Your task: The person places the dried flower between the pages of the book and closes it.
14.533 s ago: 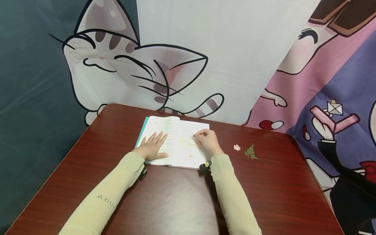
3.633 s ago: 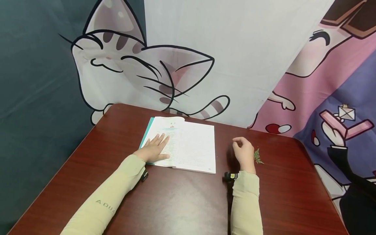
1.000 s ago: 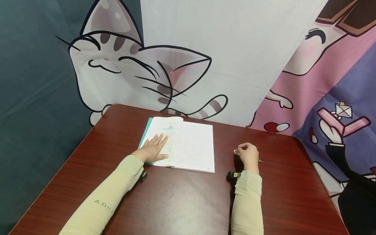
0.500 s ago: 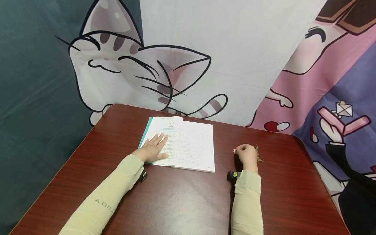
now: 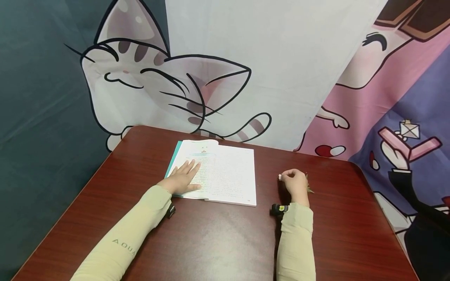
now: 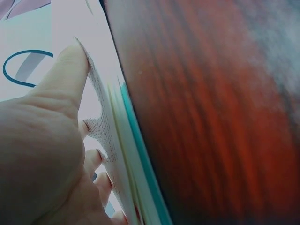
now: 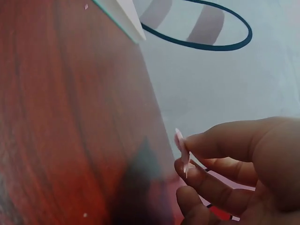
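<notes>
An open book (image 5: 230,175) with a teal cover lies on the table. My left hand (image 5: 181,179) rests on its left page with fingers spread, and the left wrist view shows the thumb (image 6: 70,70) along the page. To the right of the book, my right hand (image 5: 296,185) pinches a small pale pink flower (image 7: 182,144) between thumb and fingers. The right wrist view shows the flower edge-on, raised off the table. A green fern-like leaf (image 5: 309,189) lies just beyond the right hand, which partly covers it.
The dark red wooden table (image 5: 218,242) reaches back to a cartoon-printed cloth (image 5: 281,78). Tiny pale specks (image 7: 86,6) lie on the tabletop. Each wrist carries a small black camera (image 5: 279,209).
Earlier the right hand was over the book and the flower lay on the table. The book now shows different pages. The right hand has since taken up the flower; the left stays put.
</notes>
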`<state>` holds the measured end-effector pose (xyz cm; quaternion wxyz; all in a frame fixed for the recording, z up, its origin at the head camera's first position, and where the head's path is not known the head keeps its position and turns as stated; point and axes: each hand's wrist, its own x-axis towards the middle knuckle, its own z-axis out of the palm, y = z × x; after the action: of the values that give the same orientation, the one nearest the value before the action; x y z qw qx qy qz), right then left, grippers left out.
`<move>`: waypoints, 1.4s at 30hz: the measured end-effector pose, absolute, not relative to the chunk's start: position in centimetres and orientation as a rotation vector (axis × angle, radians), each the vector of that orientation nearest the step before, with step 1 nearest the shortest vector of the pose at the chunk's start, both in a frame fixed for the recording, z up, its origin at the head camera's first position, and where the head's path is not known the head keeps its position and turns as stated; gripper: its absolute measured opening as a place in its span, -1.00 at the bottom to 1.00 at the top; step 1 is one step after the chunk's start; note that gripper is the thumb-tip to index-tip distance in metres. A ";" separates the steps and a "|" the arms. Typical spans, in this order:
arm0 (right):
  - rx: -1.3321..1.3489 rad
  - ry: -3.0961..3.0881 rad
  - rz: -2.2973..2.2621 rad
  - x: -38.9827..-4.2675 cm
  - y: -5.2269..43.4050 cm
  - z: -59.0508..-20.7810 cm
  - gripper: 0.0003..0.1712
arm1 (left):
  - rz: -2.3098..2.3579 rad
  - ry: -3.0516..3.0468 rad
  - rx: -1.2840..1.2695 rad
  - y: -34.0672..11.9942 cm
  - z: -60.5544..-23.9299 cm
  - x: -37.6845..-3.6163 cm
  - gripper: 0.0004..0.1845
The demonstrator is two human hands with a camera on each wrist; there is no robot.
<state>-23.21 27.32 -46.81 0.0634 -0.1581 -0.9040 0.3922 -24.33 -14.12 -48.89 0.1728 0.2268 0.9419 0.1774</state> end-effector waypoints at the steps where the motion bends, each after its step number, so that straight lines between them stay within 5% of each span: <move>1: -0.474 -2.722 1.190 -23.2 27.2 -46.7 -0.83 | 0.505 2.673 0.643 -14.1 -48.9 -24.3 -0.05; 21: -0.293 -2.376 1.781 -24.2 22.3 -46.7 -0.87 | 0.481 2.668 0.645 -14.0 -48.0 -23.8 -0.06; 42: -0.149 -2.350 1.874 -24.2 17.0 -46.7 -0.78 | 0.492 2.654 0.638 -13.7 -46.4 -23.3 -0.09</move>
<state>-24.18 16.96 -46.74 0.0659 -0.0494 -0.7792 0.6214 -23.30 -13.71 -46.43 0.1828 0.2262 0.9407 0.1744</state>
